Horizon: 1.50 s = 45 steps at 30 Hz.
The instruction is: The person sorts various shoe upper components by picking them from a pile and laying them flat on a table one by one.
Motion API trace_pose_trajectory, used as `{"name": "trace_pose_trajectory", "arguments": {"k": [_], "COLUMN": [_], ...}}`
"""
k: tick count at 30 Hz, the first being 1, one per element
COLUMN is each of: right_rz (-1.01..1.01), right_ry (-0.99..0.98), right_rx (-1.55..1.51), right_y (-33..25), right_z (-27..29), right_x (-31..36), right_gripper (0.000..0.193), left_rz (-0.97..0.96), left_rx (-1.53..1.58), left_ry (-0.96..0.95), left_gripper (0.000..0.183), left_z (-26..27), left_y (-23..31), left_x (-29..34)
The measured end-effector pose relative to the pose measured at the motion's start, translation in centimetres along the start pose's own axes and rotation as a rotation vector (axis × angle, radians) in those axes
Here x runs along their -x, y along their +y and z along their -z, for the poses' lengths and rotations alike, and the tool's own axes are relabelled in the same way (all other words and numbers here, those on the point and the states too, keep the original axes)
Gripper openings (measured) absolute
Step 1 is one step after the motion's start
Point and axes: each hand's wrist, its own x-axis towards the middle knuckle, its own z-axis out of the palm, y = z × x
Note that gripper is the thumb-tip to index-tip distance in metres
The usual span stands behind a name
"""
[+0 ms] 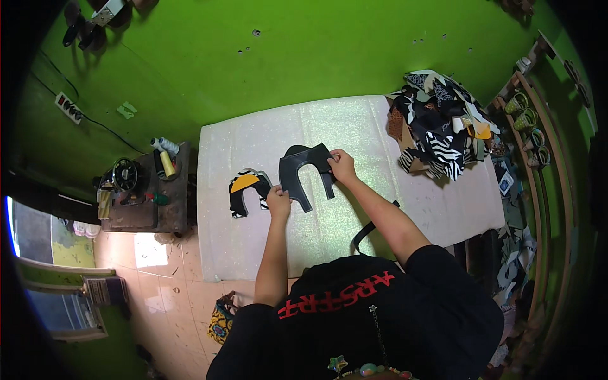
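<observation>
A black U-shaped cut piece, like a shoe upper, lies on the pale shimmering sheet over the table. Its two legs point toward me, and another dark edge peeks out behind its top. My right hand pinches the upper right side of it. At the lower left edge, the fingers of my left hand are closed on the same piece; their tips are partly hidden. Just left of that hand rests a small group of curved pieces in black and zebra print, with a yellow half-round piece on top.
At the table's back right sits a heap of mixed scraps. A black strap lies near the front edge. To the left, a sewing machine table carries thread spools. A wooden rack with footwear stands right; a patterned bag is below.
</observation>
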Motion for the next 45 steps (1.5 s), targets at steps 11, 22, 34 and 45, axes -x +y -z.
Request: {"name": "trace_pose_trajectory", "arguments": {"k": [11,22,34,45], "right_rz": [0.226,0.463,0.197,0.525], "right_ry": [0.136,0.611,0.199,-0.034], "right_rx": [0.639,0.821,0.993,0.457], "right_y": [-2.5,-11.9,-11.1,-14.2], "right_z": [5.7,24.9,35.9,40.4], "right_x": [0.1,-7.5,-15.5,-18.0], "right_gripper": [0.036,0.038,0.024,0.018], "left_rz": [-0.081,-0.336,-0.873,-1.066], "left_rx": [-0.789,-0.789,-0.39,-0.619], "left_ry": [-0.118,-0.355,-0.598,-0.566], "left_gripper": [0.069,0.074,0.054,0.084], "left_z": [-2.4,-10.3,-27.3,-37.3], "left_y": [9.2,10.1,19.8,24.4], "left_x": [6.6,10.7,14.9,18.0]}}
